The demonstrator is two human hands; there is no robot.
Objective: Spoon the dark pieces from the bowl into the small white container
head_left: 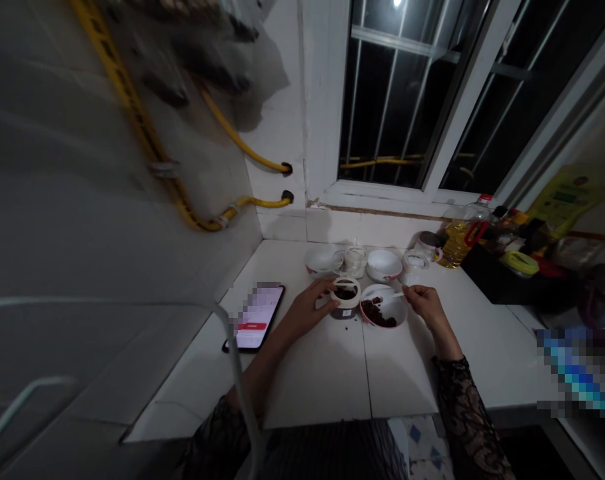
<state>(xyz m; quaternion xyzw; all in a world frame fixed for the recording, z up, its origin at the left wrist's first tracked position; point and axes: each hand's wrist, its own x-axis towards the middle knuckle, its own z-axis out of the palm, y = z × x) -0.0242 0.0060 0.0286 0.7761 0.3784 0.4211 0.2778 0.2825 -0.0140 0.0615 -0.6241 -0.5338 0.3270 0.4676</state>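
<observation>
My left hand point(316, 301) is closed around the side of a small jar point(346, 311) with a white rim and dark contents. Pinched in my right hand point(423, 302) is the handle of a white spoon point(393, 295). The spoon's head reaches into a white bowl point(401, 319) with a reddish outside, just right of the jar. Dark brown, crumbly stuff point(379, 316) lies in that bowl, and a little of it is at the spoon's head. A few dark crumbs dot the counter below the jar.
Behind stand another white bowl point(384, 262), a shallow bowl point(318, 261) and clear jars point(354, 260). A lit phone point(259, 317) lies at left. An oil bottle point(455, 243) and a black box point(497, 283) stand at right. A pale metal bar point(238, 360) crosses the left foreground.
</observation>
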